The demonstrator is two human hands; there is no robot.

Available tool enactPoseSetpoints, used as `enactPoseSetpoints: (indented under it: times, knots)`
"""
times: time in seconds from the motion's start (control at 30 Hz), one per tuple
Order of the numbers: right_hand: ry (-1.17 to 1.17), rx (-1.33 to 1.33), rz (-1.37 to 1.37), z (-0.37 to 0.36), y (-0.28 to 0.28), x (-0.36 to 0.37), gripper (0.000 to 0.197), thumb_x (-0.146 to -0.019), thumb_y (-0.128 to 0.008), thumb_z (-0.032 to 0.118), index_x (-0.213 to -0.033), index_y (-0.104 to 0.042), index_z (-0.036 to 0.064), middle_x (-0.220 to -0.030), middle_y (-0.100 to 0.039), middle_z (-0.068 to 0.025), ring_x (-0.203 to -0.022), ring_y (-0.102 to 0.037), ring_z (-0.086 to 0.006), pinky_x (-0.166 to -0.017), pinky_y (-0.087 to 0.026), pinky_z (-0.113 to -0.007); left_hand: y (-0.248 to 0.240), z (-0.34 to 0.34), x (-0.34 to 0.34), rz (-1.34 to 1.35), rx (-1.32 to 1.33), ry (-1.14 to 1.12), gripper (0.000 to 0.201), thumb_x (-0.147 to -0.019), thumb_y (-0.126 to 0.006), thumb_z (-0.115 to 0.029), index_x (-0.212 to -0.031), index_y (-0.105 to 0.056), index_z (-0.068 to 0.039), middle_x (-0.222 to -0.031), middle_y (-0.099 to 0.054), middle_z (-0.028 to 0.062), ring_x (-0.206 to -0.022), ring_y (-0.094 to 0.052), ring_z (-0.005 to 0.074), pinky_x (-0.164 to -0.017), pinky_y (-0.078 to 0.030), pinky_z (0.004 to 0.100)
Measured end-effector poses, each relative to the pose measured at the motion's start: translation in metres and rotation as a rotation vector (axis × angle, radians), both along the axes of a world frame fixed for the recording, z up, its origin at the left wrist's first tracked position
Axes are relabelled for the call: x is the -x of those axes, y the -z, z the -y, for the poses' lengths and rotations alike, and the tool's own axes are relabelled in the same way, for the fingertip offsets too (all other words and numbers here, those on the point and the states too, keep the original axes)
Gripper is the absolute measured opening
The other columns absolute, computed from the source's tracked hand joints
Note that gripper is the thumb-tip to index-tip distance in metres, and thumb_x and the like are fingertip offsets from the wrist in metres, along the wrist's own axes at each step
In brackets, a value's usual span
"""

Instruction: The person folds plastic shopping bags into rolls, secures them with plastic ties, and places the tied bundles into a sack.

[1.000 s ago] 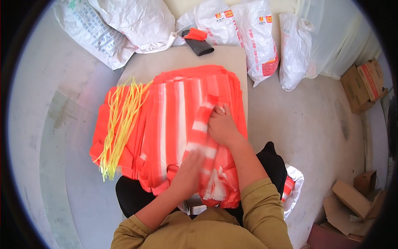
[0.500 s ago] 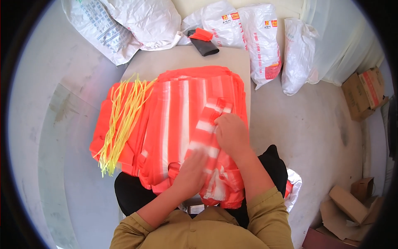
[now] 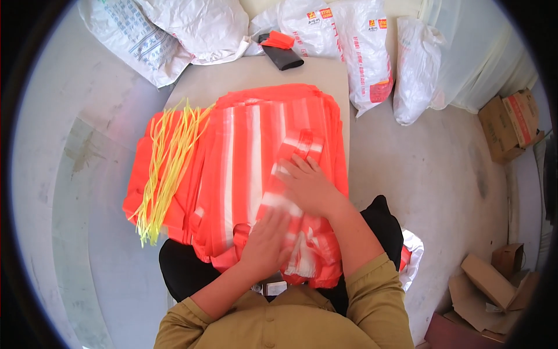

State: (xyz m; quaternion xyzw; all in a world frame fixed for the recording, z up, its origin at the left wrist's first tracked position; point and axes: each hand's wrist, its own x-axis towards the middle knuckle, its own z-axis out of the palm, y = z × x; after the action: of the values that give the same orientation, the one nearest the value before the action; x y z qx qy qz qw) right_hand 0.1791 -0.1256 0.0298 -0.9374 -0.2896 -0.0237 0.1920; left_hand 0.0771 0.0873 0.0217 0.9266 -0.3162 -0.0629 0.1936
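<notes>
A folded red-and-white striped plastic bag (image 3: 301,143) lies slantwise on a thick stack of like striped bags (image 3: 244,151). My right hand (image 3: 306,185) rests flat across the folded bag's middle, fingers spread. Lower down, my left hand (image 3: 267,241) lies on the near part of the same bag with its fingers stretched out, slightly blurred. Crumpled red and white plastic (image 3: 314,247) bunches between my forearms at the near edge. Left of the striped stack, a bundle of yellow strips (image 3: 168,168) lies on folded red plastic (image 3: 142,168).
The pile sits on a pale board (image 3: 209,78) over my lap. A black roll with a red piece (image 3: 283,57) lies at its far edge. Full white sacks (image 3: 363,64) stand behind. Cardboard boxes (image 3: 508,125) are at the right, with opened cartons (image 3: 488,291) nearer.
My right hand has gone from closed fingers at the folded bag's edge to lying flat and spread on it. The left hand stays low on the bag, fingers extended.
</notes>
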Motion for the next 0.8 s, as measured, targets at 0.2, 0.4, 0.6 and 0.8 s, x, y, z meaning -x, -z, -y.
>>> enactPoseSetpoints:
  times: [0.2,0.4,0.6,0.8]
  knots:
    - [0.324,-0.012,0.036,0.009,0.008,-0.012,0.051,-0.097,-0.059,0.025,-0.144,-0.054,0.0059,-0.161,-0.032,-0.0230,-0.151,-0.027,-0.0385,-0.122,-0.026,-0.050,-0.011,-0.002,0.006,-0.038,-0.014,0.036,0.091,-0.079,-0.077,-0.037,-0.153,-0.038,-0.001,-0.164,-0.025,0.0253,-0.152,-0.022,0.0449,-0.118,-0.028,0.0573]
    - [0.420,-0.135,-0.025,0.006,-0.004,0.009,0.055,-0.095,-0.064,0.023,-0.145,-0.052,0.0051,-0.161,-0.026,-0.0289,-0.149,-0.032,-0.0406,-0.118,-0.035,-0.045,-0.011,-0.005,0.005,-0.063,0.027,0.038,0.090,-0.078,-0.080,-0.030,-0.153,-0.039,-0.003,-0.164,-0.024,0.0252,-0.153,-0.021,0.0451,-0.119,-0.027,0.0569]
    - [0.384,-0.472,-0.340,0.005,-0.026,0.035,0.060,-0.092,-0.067,0.019,-0.147,-0.048,0.0032,-0.165,-0.015,-0.0271,-0.149,-0.030,-0.0416,-0.116,-0.039,-0.044,-0.004,-0.003,0.008,0.022,0.061,0.025,0.085,-0.079,-0.079,-0.026,-0.151,-0.042,-0.003,-0.163,-0.027,0.0255,-0.152,-0.023,0.0463,-0.119,-0.028,0.0553]
    - [0.368,-0.699,-0.319,0.002,-0.005,0.032,0.070,-0.089,-0.070,0.020,-0.150,-0.042,0.0014,-0.167,-0.009,-0.0270,-0.149,-0.031,-0.0422,-0.116,-0.039,-0.045,-0.009,0.014,0.005,0.026,0.120,-0.019,0.075,-0.081,-0.071,-0.012,-0.150,-0.043,-0.004,-0.161,-0.028,0.0263,-0.150,-0.024,0.0488,-0.118,-0.031,0.0548]
